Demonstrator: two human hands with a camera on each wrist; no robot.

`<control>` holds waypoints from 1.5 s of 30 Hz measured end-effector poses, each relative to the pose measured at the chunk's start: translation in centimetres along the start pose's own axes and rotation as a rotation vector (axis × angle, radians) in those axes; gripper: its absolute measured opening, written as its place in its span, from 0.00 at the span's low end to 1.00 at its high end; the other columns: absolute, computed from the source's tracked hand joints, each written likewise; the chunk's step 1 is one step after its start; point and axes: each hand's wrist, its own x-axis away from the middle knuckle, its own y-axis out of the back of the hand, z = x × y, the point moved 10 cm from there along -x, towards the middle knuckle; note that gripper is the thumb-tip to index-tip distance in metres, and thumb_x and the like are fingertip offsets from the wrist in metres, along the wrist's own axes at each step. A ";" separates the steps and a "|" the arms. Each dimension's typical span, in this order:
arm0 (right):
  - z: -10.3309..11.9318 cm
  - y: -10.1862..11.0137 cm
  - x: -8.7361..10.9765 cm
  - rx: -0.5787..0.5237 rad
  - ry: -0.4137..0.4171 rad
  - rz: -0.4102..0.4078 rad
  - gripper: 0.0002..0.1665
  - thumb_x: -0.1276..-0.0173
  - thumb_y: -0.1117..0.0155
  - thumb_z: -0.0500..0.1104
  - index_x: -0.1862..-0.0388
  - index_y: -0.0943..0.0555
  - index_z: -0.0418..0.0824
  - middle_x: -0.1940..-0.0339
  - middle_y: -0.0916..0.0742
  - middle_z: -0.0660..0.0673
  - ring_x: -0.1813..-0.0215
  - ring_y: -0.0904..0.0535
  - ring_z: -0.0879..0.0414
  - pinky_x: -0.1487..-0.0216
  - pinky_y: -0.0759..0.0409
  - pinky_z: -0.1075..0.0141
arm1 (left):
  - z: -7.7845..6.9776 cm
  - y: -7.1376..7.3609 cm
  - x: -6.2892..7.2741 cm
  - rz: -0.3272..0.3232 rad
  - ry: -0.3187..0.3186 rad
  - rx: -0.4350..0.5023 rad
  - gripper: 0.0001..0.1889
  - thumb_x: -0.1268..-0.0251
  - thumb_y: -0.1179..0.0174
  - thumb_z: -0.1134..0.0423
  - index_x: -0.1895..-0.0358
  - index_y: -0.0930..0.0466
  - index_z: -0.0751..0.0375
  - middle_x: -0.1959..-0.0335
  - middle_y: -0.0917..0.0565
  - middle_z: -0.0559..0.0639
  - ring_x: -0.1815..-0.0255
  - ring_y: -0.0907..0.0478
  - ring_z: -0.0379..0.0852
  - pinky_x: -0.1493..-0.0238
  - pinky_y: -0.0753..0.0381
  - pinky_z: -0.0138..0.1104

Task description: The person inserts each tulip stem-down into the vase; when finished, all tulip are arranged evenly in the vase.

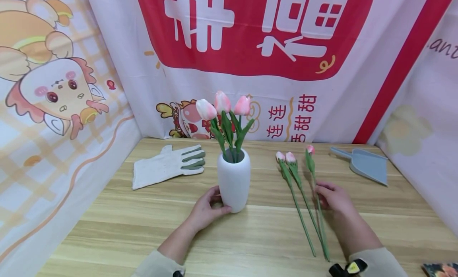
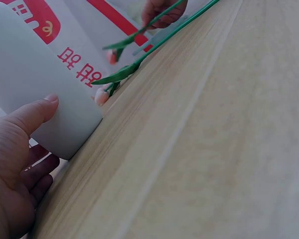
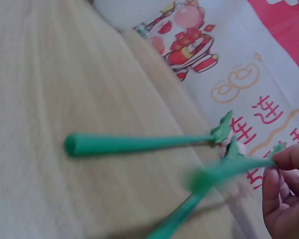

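A white vase (image 1: pixel 234 185) stands upright on the table with three pink-and-white tulips (image 1: pixel 227 122) in it. My left hand (image 1: pixel 205 211) holds the vase low on its left side; in the left wrist view the thumb (image 2: pixel 37 112) lies against its wall. On the right, my right hand (image 1: pixel 334 199) pinches a single tulip (image 1: pixel 310 165) by its green stem between thumb and fingers. In the right wrist view that stem (image 3: pixel 244 167) is raised off the table, its lower end blurred. Two more tulips (image 1: pixel 293 171) lie just left of it.
A white work glove (image 1: pixel 157 167) with grey-green fingers lies left of the vase. At the back right is a blue-grey dustpan (image 1: pixel 370 165). A patterned item (image 1: pixel 441 270) shows at the lower right corner. Printed cloth (image 1: pixel 118 50) hangs behind the wooden table.
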 end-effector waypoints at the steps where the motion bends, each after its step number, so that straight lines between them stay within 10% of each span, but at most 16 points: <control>1: 0.2 0.0 0.1 -0.040 0.001 0.001 0.30 0.28 0.41 0.43 0.32 0.31 0.32 0.74 0.19 0.61 0.72 0.25 0.68 0.69 0.21 0.74 | 0.0 0.0 0.0 -0.003 -0.001 -0.003 0.39 0.50 0.25 0.53 0.33 0.31 0.51 0.41 0.20 0.52 0.39 0.23 0.52 0.33 0.30 0.52; 11: 3.1 -1.0 1.5 -0.325 0.053 -0.003 0.13 0.27 0.41 0.43 0.46 0.29 0.49 0.69 0.17 0.61 0.65 0.20 0.69 0.60 0.19 0.77 | -0.1 0.1 0.0 -0.005 -0.003 0.002 0.38 0.50 0.25 0.53 0.33 0.30 0.51 0.41 0.19 0.52 0.40 0.23 0.52 0.33 0.30 0.52; 28: 10.2 -3.7 4.5 -0.761 0.164 -0.013 0.12 0.27 0.43 0.36 0.56 0.37 0.46 0.72 0.18 0.55 0.67 0.16 0.65 0.65 0.18 0.76 | 0.1 0.0 0.0 0.000 -0.001 -0.006 0.39 0.50 0.24 0.51 0.33 0.30 0.50 0.41 0.20 0.51 0.40 0.23 0.51 0.34 0.30 0.52; 45: 16.5 -5.9 6.8 -0.954 0.256 -0.097 0.15 0.32 0.38 0.33 0.54 0.33 0.44 0.62 0.19 0.49 0.69 0.16 0.61 0.67 0.18 0.74 | 0.0 0.0 0.1 0.006 0.002 -0.004 0.39 0.50 0.25 0.51 0.32 0.31 0.51 0.40 0.20 0.52 0.39 0.23 0.52 0.33 0.30 0.52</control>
